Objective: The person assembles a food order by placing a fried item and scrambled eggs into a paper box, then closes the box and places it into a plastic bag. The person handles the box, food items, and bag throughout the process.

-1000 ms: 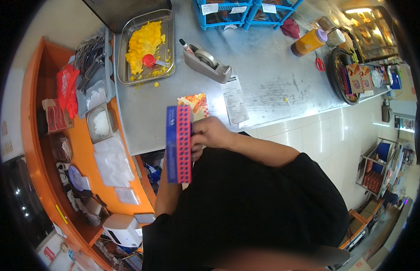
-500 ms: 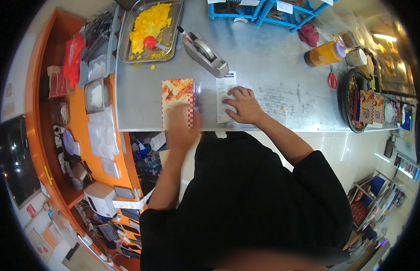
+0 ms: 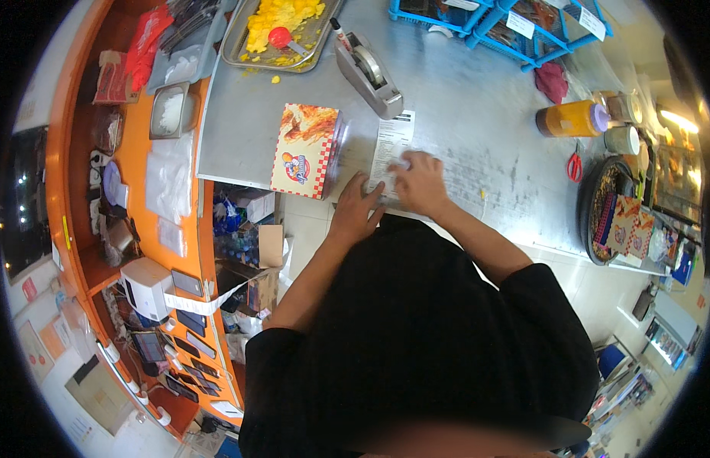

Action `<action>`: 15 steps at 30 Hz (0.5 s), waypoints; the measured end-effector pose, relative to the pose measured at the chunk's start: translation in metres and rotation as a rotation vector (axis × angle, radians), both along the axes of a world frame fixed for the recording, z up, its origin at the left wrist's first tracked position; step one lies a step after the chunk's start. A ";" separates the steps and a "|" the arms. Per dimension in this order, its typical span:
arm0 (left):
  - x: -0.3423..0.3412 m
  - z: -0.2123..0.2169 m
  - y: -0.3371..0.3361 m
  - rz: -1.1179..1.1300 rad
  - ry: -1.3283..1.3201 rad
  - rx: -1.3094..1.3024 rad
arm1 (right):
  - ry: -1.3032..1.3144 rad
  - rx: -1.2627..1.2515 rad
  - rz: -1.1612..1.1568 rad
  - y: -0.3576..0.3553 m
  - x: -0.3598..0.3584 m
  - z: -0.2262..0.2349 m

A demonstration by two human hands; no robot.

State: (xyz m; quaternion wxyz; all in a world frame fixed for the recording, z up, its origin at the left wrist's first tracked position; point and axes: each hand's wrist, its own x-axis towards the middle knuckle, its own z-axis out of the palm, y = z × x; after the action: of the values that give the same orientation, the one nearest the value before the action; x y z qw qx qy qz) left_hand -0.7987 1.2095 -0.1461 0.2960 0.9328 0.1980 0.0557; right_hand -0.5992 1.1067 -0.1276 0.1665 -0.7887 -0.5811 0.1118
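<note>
Left hand (image 3: 356, 211) with fingers loosely spread at the near end of the paper slip (image 3: 393, 141); right hand (image 3: 422, 183) with fingers bent over its near right side, too blurred to tell whether pinching the paper. Unlike half a second ago: left hand moved over from the patterned box (image 3: 301, 149), right fingers no longer laid out flat on the slip. Slip lying on the metal counter (image 3: 462, 99), mostly beyond the hands; long axis near to far, leaning slightly right at the far end, dark heading farthest. Box standing free just left of it, beyond and left of the left hand, long axis likewise near to far, mascot toward the near end. Farther out, tape dispenser (image 3: 368, 72) just past the slip, tray (image 3: 318, 34) of yellow food (image 3: 286, 19) far left, blue baskets (image 3: 501, 52) far right.
</note>
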 end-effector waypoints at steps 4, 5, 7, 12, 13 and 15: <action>0.002 0.001 0.000 0.017 0.035 -0.035 | -0.017 0.100 -0.456 0.010 0.018 -0.003; 0.002 0.003 0.001 -0.001 0.015 -0.042 | -0.009 0.160 -0.426 0.018 0.025 0.005; 0.001 0.006 0.002 0.000 0.046 -0.068 | 0.208 0.284 -0.362 0.037 0.029 0.036; -0.017 0.014 -0.006 0.201 -0.089 -0.293 | 1.017 0.455 0.410 0.076 -0.006 0.196; -0.023 0.014 -0.006 0.191 -0.036 -0.367 | 1.071 0.498 0.586 0.078 -0.023 0.228; -0.043 0.012 -0.006 0.184 -0.007 -0.421 | 1.104 0.586 0.957 0.081 -0.057 0.279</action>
State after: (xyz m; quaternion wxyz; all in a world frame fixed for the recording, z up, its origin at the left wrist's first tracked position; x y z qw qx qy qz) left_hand -0.8418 1.2035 -0.1340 0.4783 0.8283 0.2885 0.0432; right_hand -0.6557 1.1876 0.1519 0.5661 -0.2068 -0.6966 0.3892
